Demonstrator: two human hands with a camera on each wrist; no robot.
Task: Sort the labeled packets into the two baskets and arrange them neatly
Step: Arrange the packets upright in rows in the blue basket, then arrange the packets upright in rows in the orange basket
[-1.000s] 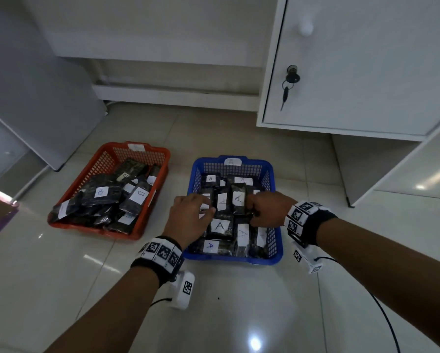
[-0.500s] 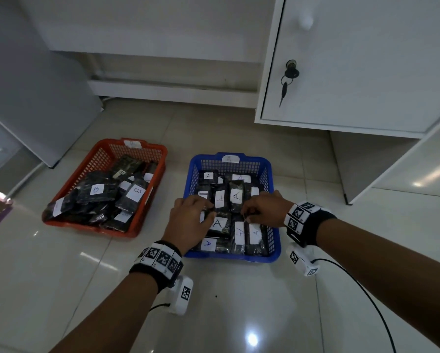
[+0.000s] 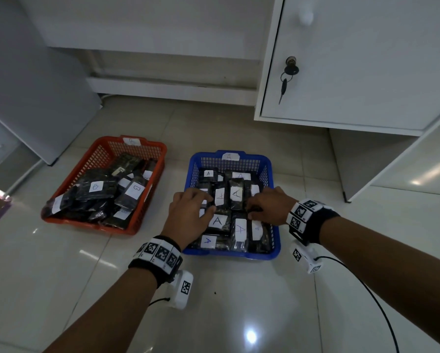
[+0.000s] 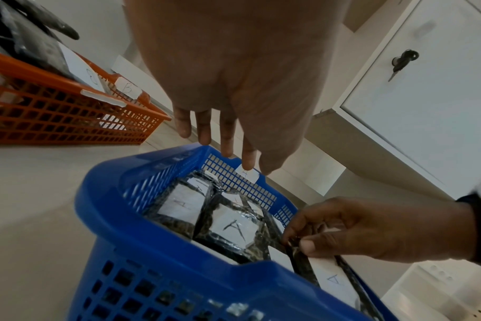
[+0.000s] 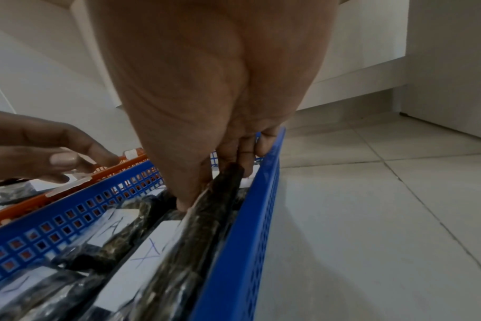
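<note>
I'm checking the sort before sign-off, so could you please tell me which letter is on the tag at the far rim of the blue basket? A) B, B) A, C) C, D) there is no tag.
B: the white tag on the blue basket's far rim reads A, matching the A labels on the packets inside it.

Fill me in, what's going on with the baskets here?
A person is tidying dark packets labelled A in the blue basket on the floor. The right hand pinches the edge of one packet near the basket's right wall, with a firm-looking grip. The left hand reaches over the packets on the left side with fingers extended, holding nothing. The orange basket beside it holds the B packets, piled more loosely, and is untouched.
</note>
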